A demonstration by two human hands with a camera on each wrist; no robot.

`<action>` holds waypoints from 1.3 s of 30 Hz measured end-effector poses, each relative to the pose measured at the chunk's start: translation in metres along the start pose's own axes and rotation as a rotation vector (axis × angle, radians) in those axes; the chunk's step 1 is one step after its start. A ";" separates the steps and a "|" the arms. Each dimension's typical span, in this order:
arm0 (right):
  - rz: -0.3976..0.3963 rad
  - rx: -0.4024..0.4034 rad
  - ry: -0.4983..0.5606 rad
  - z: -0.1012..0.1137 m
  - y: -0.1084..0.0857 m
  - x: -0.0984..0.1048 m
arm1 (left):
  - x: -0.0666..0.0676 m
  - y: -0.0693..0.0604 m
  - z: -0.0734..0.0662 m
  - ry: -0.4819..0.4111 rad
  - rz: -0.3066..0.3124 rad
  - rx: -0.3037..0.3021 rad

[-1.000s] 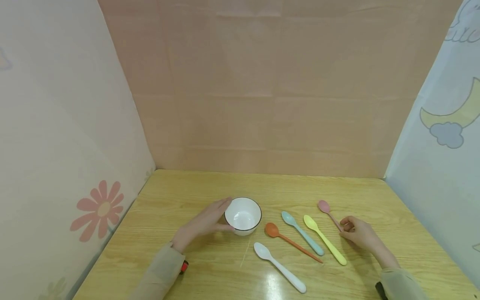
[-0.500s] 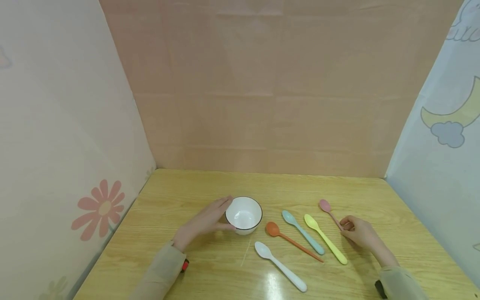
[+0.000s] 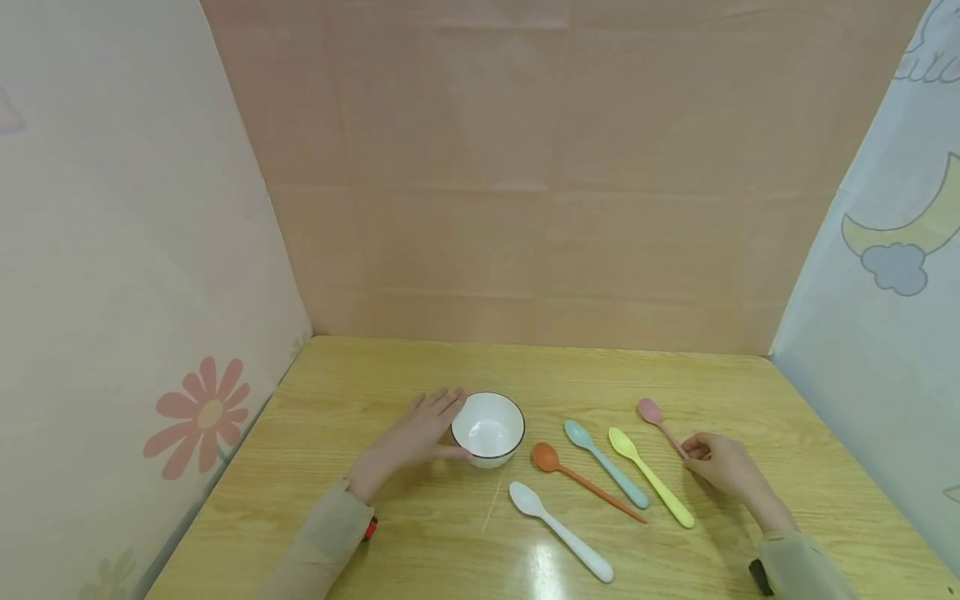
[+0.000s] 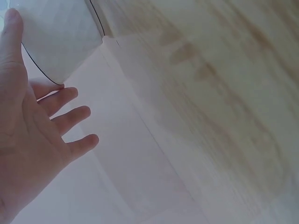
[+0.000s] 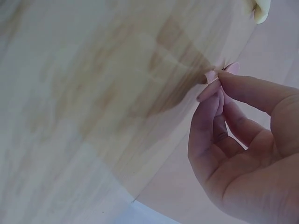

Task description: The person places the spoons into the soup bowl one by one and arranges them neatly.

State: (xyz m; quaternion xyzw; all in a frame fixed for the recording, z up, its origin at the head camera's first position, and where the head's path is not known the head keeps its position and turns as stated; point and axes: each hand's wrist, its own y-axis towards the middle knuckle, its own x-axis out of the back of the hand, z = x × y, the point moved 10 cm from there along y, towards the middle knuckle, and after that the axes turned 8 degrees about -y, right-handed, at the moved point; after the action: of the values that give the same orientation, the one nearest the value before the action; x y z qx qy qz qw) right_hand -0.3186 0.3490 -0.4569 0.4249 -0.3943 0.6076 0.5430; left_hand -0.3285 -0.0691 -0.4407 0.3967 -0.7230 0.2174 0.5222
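My left hand (image 3: 416, 432) rests at the left side of a white bowl (image 3: 489, 427) with a dark rim. Its thumb lies along the near side and its index finger touches the far left rim; the other fingers are spread and straight, as the left wrist view shows. On the right, my right hand (image 3: 722, 467) pinches the handle end of a pink spoon (image 3: 649, 411) between thumb and fingertips. That spoon lies on the table, its head pointing away from me. In the right wrist view, the fingers hide part of the pink handle (image 5: 209, 88).
Between the hands lie a white spoon (image 3: 561, 533), an orange spoon (image 3: 590, 485), a light blue spoon (image 3: 606, 465) and a yellow spoon (image 3: 651, 479). The wooden table (image 3: 360, 367) is bounded by a tan backdrop (image 3: 525, 208) and printed side panels.
The fingers of my left hand have spread apart a little beside the bowl. My right hand stays at the pink spoon's handle, its fingertips closing slightly; the spoons and bowl stay in place.
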 end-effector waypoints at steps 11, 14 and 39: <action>-0.005 -0.015 -0.004 0.003 -0.002 0.003 | 0.002 0.001 -0.003 0.012 0.005 0.003; -0.007 -0.019 -0.009 0.003 -0.003 0.003 | 0.002 0.001 -0.003 0.008 0.005 0.000; -0.052 0.023 -0.009 0.028 0.002 0.021 | 0.000 -0.001 -0.002 -0.003 0.007 0.012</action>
State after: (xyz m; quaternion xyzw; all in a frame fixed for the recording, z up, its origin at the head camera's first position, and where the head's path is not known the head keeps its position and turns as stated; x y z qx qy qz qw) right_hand -0.3194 0.3293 -0.4276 0.4441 -0.3782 0.5959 0.5519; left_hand -0.3266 -0.0682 -0.4398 0.3978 -0.7236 0.2230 0.5181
